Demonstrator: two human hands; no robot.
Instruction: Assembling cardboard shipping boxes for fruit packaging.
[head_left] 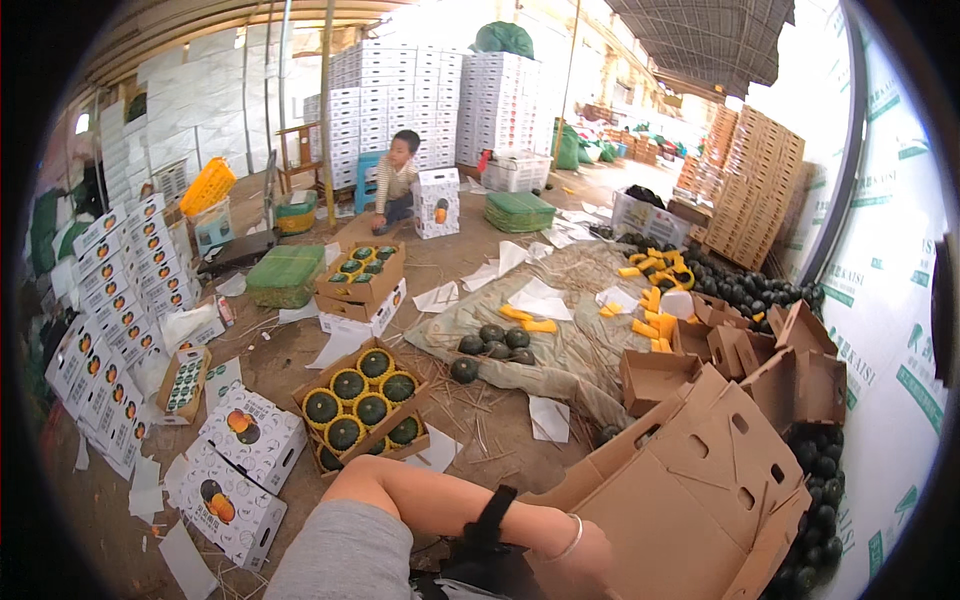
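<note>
At the lower right, a large brown carton (690, 480) lies tilted against the view, running past the lower edge. Its slotted panel faces up; its long axis seems to slant from the lower middle toward the upper right, one corner pointing at the open trays (655, 374) beyond. Along its right side, dark squashes (823, 490) crowd between it and the white wall (880, 340), so little room remains there. To the left, a wider strip of floor (495, 420), strewn with straw and paper, separates it from the filled box. The left hand (585, 565) is at the carton's near left edge, forearm reaching across from the left; whether it grips or merely touches, I cannot tell, and the right hand is out of view. That filled box (415, 399) holds green squashes in yellow nets (371, 408). Behind it, a smaller brown box (362, 293) of squashes sits on a white one, while printed white boxes (230, 510) stand at lower left. Loose squashes (491, 333) rest on a cloth (455, 325) farther out.
</note>
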